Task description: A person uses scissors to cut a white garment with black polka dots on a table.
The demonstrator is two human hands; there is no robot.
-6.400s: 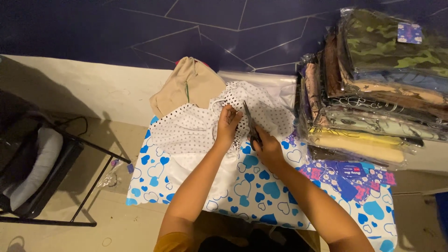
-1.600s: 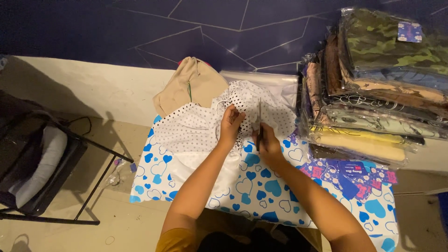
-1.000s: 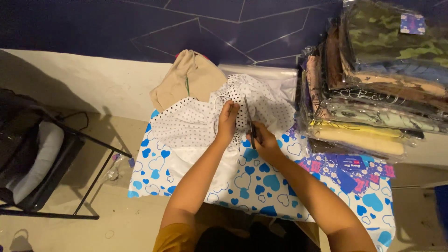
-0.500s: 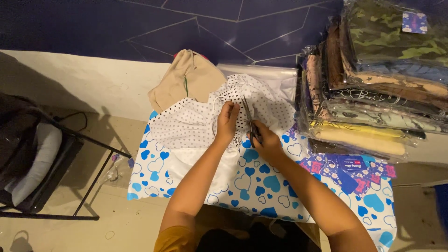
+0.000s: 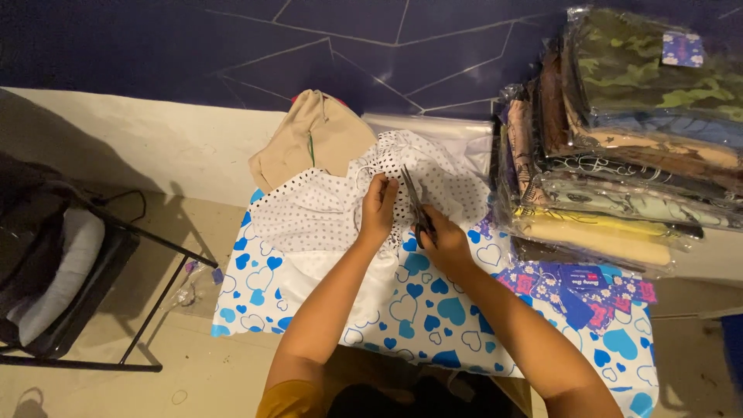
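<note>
On the heart-print table (image 5: 433, 313), the left hand (image 5: 378, 209) pinches the dotted garment (image 5: 325, 213), the right hand (image 5: 443, 240) grips scissors (image 5: 412, 197) beside bagged clothes (image 5: 619, 147).

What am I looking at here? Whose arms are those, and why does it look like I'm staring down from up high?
The picture comes from a small camera worn on a person's head, so you see what they see when they look down. The two arms are that person's own.

The left hand pinches a white dress with black dots. The right hand holds a pair of scissors, with the blades pointing up over the dress.

The dress lies on a table covered in a white cloth with blue hearts. Behind the dress sits a tan piece of clothing. On the right is a tall stack of folded clothes in clear plastic bags, with some paper tags in front of it. On the floor at the left stands a black chair.
</note>
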